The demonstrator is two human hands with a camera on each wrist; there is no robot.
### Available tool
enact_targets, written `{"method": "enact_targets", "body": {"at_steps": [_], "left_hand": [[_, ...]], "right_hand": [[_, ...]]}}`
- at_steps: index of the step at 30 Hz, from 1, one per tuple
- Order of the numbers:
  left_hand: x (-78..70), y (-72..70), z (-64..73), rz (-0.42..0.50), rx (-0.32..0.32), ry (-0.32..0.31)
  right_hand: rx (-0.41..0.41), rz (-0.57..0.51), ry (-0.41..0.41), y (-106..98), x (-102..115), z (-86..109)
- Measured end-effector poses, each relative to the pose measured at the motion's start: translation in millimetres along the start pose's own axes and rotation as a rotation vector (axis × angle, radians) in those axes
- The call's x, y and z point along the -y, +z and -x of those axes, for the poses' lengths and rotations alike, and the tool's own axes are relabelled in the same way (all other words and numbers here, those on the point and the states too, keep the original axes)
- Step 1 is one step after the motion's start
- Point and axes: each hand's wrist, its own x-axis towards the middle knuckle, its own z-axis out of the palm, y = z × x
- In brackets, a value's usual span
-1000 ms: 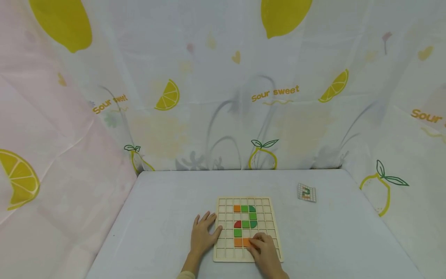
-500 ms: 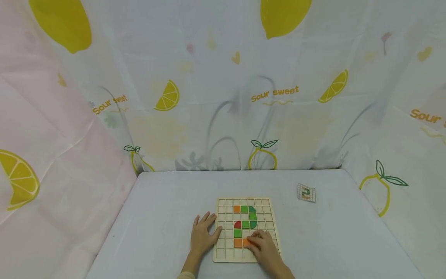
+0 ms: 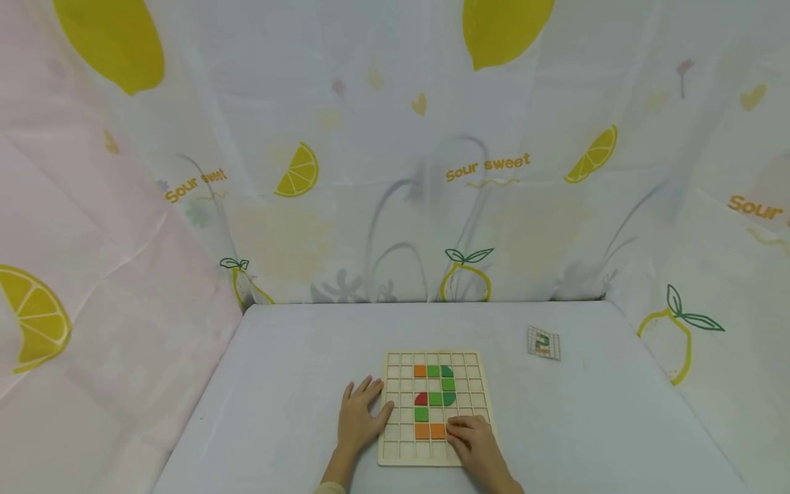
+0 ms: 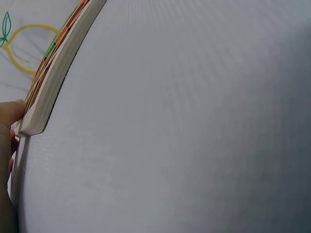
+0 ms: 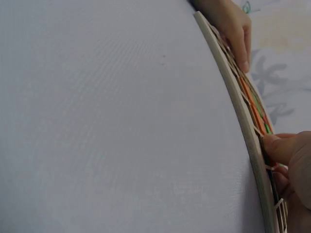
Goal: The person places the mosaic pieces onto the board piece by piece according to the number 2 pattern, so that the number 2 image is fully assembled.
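Note:
A pale wooden grid board (image 3: pixel 400 449) lies flat on the table. Its cells hold an orange tile, several green tiles (image 3: pixel 422 414), dark green rounded tiles (image 3: pixel 449 398) and a red rounded tile (image 3: pixel 422 398), forming a 2-like shape. Two orange tiles (image 3: pixel 437 431) sit side by side in the lower row. My right hand (image 3: pixel 477 442) is over the cell right of them, thumb and index tips slightly apart, no tile visible between them. The other fingers and whatever lies beneath are hidden. My left hand (image 3: pixel 359 416) rests at the board's left edge, fingers extended, thumb on the rim.
A small creased card (image 3: pixel 544 342) with a printed grid and a 2 shape lies at the table's back right. White cloth covers the table (image 3: pixel 296 384). A lemon-patterned curtain (image 3: pixel 370 206) encloses the back and sides.
My right hand has shifted left over the second orange tile, then back right off it, leaving that tile in full view. My left hand has kept its place.

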Motion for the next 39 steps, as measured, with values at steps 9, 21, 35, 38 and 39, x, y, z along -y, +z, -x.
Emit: {"method": "enact_targets", "body": {"at_steps": [9, 21, 35, 38, 39], "left_hand": [[-0.1, 0.0, -0.3, -0.013, 0.018, -0.015], [1.3, 0.4, 0.7, -0.013, 0.003, 0.006], [1.1, 0.1, 0.6, -0.023, 0.020, -0.008], [0.2, -0.2, 0.3, -0.022, 0.031, -0.015], [-0.1, -0.3, 0.2, -0.022, 0.033, -0.017]], "right_hand": [[-0.062, 0.056, 0.069, 8.1, 8.8, 4.1], [-0.055, -0.058, 0.114, 4.5, 5.0, -0.1], [-0.170, 0.017, 0.147, 13.9, 3.3, 4.5], [-0.150, 0.019, 0.170, 13.9, 3.6, 3.1], [-0.138, 0.016, 0.181, 13.1, 4.0, 2.5]]}}
